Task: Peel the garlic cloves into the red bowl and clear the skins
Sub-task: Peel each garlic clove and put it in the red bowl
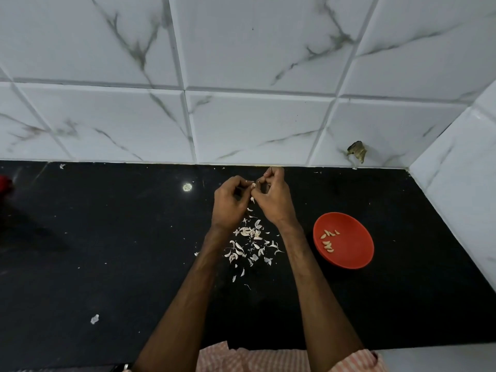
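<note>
My left hand (230,204) and right hand (274,201) share a pinching grip on one garlic clove (253,186), skins (249,244) at six o'clock, red bowl (351,255) at four.

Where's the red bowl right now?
In the head view, the red bowl sits on the black counter at right, to the right of the right hand and the pile of skins, with a few peeled cloves inside.

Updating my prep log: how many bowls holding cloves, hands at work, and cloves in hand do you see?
red bowl: 1
left hand and right hand: 2
garlic clove pinched between them: 1
Total: 4
</note>
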